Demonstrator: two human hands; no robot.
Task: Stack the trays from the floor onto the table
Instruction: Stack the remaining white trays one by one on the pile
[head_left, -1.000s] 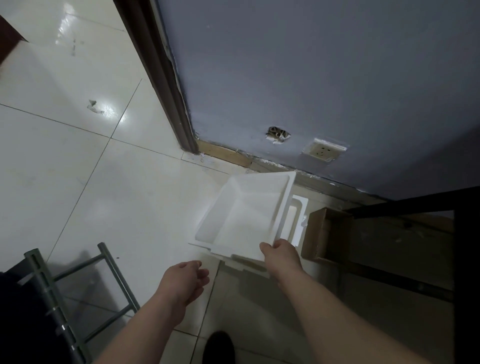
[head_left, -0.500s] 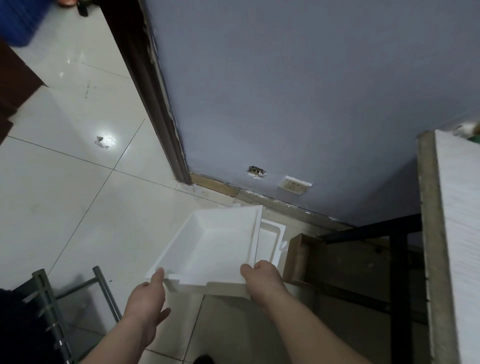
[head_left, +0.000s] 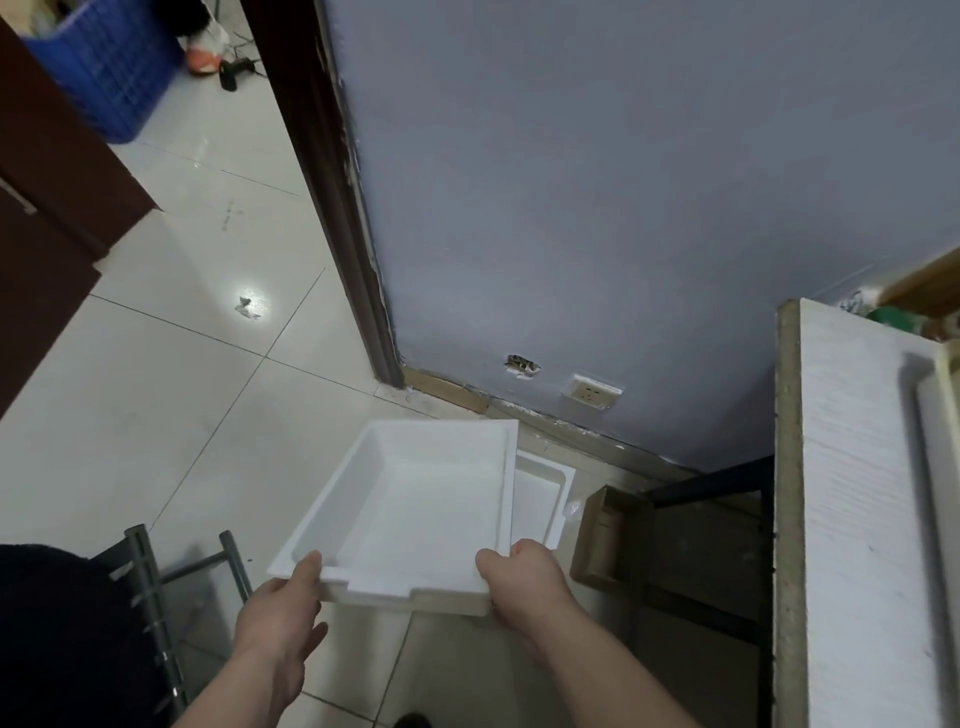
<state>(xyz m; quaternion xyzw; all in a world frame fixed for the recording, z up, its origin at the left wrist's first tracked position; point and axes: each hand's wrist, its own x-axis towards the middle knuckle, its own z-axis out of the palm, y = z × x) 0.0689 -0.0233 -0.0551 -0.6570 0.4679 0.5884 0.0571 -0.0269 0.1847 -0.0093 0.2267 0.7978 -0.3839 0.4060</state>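
I hold a white foam tray (head_left: 415, 504) in the air above the tiled floor, its open side up. My left hand (head_left: 283, 618) grips its near left corner and my right hand (head_left: 527, 577) grips its near right corner. Beneath and to the right, a second white tray (head_left: 540, 493) lies on the floor, mostly hidden by the held one. The white table top (head_left: 857, 519) fills the right side, and the edge of a tray (head_left: 935, 441) rests on it at the far right.
A cardboard box (head_left: 605, 535) sits on the floor under the table's black frame (head_left: 711, 480). A metal chair frame (head_left: 150, 597) stands at lower left. The grey wall holds a socket (head_left: 592, 392). A blue crate (head_left: 104, 57) and dark cabinet (head_left: 47, 208) stand far left.
My left hand has reached up and taken the tray's near left corner. The tray has risen from the floor stack, and the view has lifted, bringing the table top into sight.
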